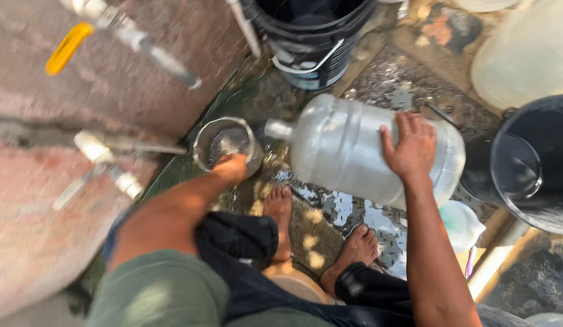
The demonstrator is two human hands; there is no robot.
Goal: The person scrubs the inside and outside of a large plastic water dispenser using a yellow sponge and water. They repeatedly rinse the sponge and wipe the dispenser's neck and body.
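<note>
A large clear plastic water jug [348, 148] lies tilted on its side over the wet ground, neck pointing left. My right hand [410, 145] is spread flat on its upper side, holding it steady. My left hand [232, 168] grips the near rim of a small steel pot [224, 140], which stands just left of the jug's mouth. My bare feet [280, 209] rest on the wet stone below the jug.
A black bucket [312, 36] stands at the top, another dark bucket [536, 163] at the right, and a pale container [523, 54] at the upper right. Taps with pipes [133, 39] jut from the reddish wall at the left. A white lid [460, 224] lies by my right arm.
</note>
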